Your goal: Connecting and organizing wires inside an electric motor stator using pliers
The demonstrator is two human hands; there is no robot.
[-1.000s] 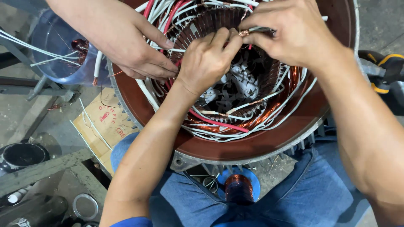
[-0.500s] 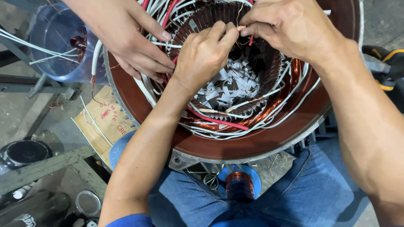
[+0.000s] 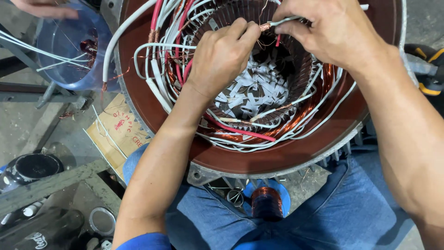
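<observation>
A large round motor stator (image 3: 277, 162) with a reddish-brown housing lies open-end up in front of me. Copper windings and white and red sleeved leads run around its bore, and white paper scraps lie at the bottom. My left hand (image 3: 222, 55) and my right hand (image 3: 333, 32) meet over the bore. Both pinch the same bare copper wire end (image 3: 266, 27) that sticks out of a white sleeve. The fingertips hide part of the joint.
Another person's hand (image 3: 44, 8) is at the top left above a clear blue plastic container (image 3: 64, 51) with white wires. A cardboard piece (image 3: 115, 132) lies on the floor. A spool of copper wire (image 3: 266, 203) sits between my knees. Dark round parts (image 3: 30, 169) lie lower left.
The other person's hand has pulled away from the stator rim to the top left. The view has shifted so the stator sits lower. My two hands stay pinched on the wire end.
</observation>
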